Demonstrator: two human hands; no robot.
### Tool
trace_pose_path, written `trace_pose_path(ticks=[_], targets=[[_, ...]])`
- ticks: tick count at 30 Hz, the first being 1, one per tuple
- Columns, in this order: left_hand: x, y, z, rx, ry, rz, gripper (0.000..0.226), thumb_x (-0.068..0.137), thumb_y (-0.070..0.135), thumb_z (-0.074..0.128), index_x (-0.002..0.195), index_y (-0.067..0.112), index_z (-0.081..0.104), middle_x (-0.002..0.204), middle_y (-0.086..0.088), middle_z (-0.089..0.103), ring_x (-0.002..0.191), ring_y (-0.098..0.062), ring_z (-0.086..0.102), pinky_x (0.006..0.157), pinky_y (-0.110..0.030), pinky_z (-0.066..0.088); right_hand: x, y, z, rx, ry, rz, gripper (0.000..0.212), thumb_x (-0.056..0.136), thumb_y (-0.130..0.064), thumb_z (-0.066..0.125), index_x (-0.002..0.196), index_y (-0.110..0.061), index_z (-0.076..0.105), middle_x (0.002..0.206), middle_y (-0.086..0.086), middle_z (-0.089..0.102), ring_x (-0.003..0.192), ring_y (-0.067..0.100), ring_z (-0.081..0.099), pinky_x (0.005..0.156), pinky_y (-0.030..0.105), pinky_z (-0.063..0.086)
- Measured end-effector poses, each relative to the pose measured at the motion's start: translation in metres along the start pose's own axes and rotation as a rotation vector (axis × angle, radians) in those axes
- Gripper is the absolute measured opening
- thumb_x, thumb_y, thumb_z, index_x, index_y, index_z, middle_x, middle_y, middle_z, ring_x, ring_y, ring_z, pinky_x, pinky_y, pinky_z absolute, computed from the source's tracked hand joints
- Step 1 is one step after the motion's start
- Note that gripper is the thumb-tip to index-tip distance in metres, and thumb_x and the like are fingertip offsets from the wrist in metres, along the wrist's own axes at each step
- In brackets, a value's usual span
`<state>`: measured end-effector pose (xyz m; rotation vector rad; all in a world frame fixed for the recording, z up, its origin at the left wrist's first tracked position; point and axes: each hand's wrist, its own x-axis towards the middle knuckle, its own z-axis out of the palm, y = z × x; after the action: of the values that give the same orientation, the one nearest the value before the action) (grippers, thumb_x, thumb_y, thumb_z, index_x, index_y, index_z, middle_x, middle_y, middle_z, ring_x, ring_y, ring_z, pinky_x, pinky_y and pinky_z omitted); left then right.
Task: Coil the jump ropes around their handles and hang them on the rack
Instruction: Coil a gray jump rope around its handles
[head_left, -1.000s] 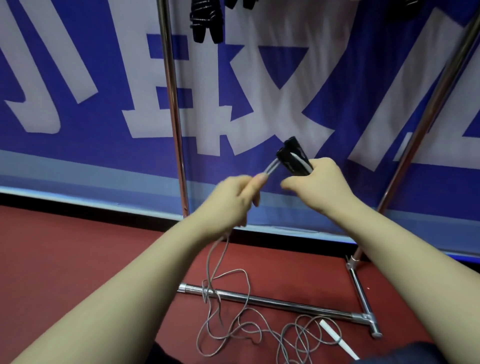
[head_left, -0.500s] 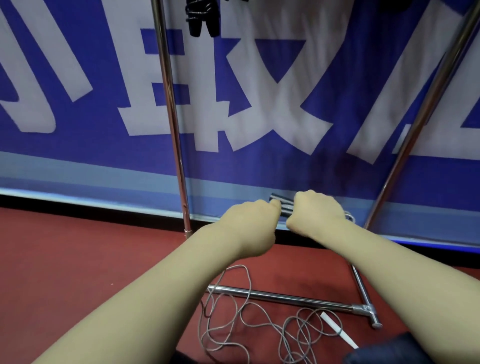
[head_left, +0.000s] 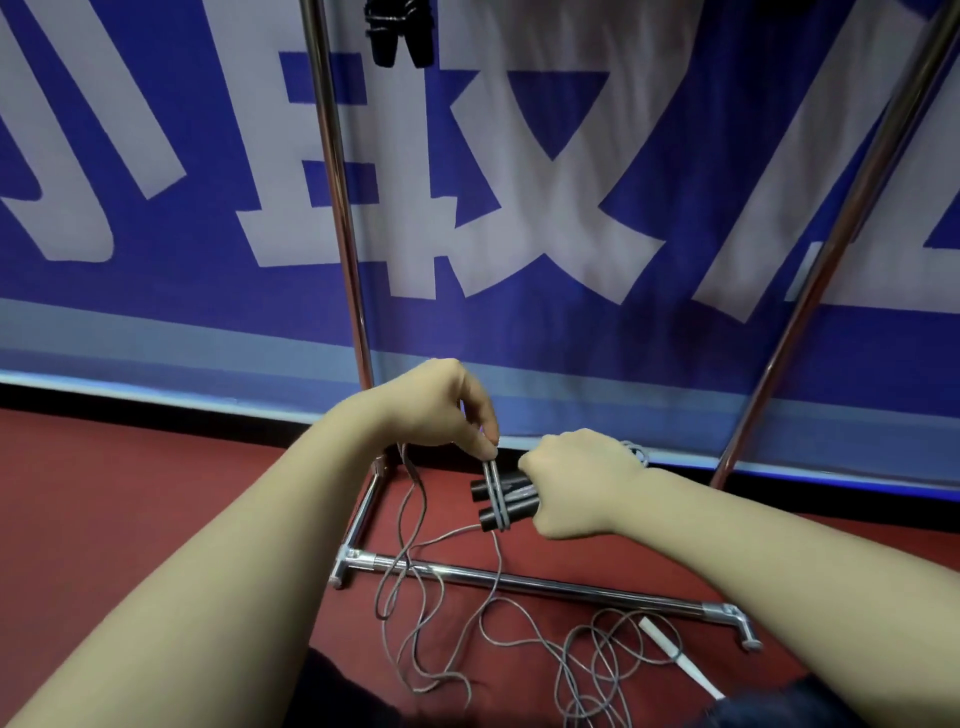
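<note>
Loose grey rope lies tangled on the red floor, crossing the rack base bar. Above it, right hand: fingers curled round two black handles, held side by side. Left hand: thumb and fingers pinch the rope taut, two turns across the handles. Farther: rack upright, a coiled rope hanging at the top, blue banner behind.

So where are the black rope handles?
Head view, centre: the black cylindrical handles are gripped in the right hand, above the chrome rack's floor bar.
</note>
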<state>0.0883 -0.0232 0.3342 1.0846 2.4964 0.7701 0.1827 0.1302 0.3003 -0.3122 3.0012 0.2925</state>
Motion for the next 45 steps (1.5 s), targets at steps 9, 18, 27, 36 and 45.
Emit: trace_pose_path(ticks=[9, 18, 27, 36, 45], targets=[[-0.003, -0.015, 0.005, -0.710, -0.150, -0.051, 0.005, 0.078, 0.009, 0.068, 0.073, 0.010, 0.070, 0.068, -0.002, 0.066, 0.060, -0.009, 0.061, 0.062, -0.018, 0.051, -0.010, 0.018, -0.002, 0.626, 0.056, 0.008, 0.027, 0.075, -0.018, 0.069, 0.058, -0.016, 0.047, 0.054, -0.001, 0.047, 0.049, 0.017, 0.042, 0.051, 0.035, 0.040], [0.005, 0.007, 0.013, -0.729, -0.054, 0.133, 0.035, 0.097, 0.044, 0.051, 0.075, 0.021, 0.065, 0.072, 0.001, 0.060, 0.077, -0.014, 0.056, 0.089, -0.029, 0.048, -0.012, 0.029, -0.031, 1.510, 0.090, 0.098, 0.056, 0.081, 0.004, 0.065, 0.039, -0.020, 0.038, 0.038, 0.000, 0.025, 0.032, 0.013, 0.020, 0.041, 0.020, 0.015], [-0.002, 0.026, 0.008, -0.657, -0.011, 0.149, 0.022, 0.104, 0.016, 0.041, 0.093, 0.005, 0.057, 0.072, 0.005, 0.061, 0.072, -0.010, 0.058, 0.076, -0.019, 0.049, -0.015, 0.038, -0.038, 1.711, 0.035, 0.147, 0.047, 0.082, -0.005, 0.062, 0.051, -0.017, 0.029, 0.038, -0.001, 0.019, 0.027, 0.010, 0.015, 0.038, 0.013, 0.014], [-0.004, 0.040, 0.009, -0.394, 0.150, 0.041, 0.026, 0.100, 0.032, 0.053, 0.090, 0.015, 0.069, 0.056, 0.005, 0.039, 0.050, -0.010, 0.030, 0.046, -0.019, 0.031, -0.011, 0.034, -0.043, 1.587, 0.042, 0.360, 0.053, 0.079, -0.007, 0.061, 0.042, -0.024, 0.027, 0.041, -0.002, 0.021, 0.032, 0.011, 0.015, 0.040, 0.019, 0.012], [-0.007, 0.049, 0.013, -0.461, 0.360, -0.055, 0.016, 0.088, 0.017, 0.066, 0.083, 0.004, 0.074, 0.046, 0.009, 0.050, 0.044, -0.010, 0.034, 0.043, -0.019, 0.030, -0.005, 0.036, -0.041, 1.340, 0.102, 0.498, 0.031, 0.071, -0.004, 0.063, 0.061, -0.016, 0.036, 0.044, 0.000, 0.028, 0.037, 0.015, 0.019, 0.043, 0.021, 0.018]])
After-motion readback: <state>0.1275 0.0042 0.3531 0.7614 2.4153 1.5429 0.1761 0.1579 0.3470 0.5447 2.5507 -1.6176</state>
